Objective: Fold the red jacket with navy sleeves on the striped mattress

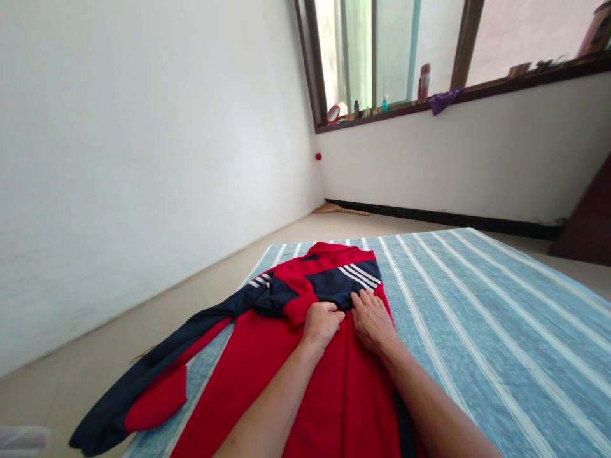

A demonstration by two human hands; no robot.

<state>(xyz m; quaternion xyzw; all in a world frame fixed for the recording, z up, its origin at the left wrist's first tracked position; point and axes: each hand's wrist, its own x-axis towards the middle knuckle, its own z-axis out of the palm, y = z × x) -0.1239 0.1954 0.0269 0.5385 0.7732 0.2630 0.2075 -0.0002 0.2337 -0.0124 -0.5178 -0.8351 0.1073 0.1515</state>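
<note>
A red and navy jacket (286,362) with white stripes lies spread on a blue striped cloth surface. One sleeve (329,287) is folded across its upper part. The other sleeve (157,362) reaches out to the lower left, past the surface's edge. My left hand (323,323), fingers curled, grips the folded sleeve's fabric near the jacket's middle. Just to its right, my right hand (373,318) rests flat on the same sleeve below the white stripes, fingers stretched out. The fabric under both hands is partly hidden.
The blue striped surface (482,318) extends to the right. A broom (341,208) lies on the floor by the far wall. On the windowsill stand a bottle (424,83), a round red mirror (333,114) and a purple cloth (443,100). A white wall (157,159) rises at left.
</note>
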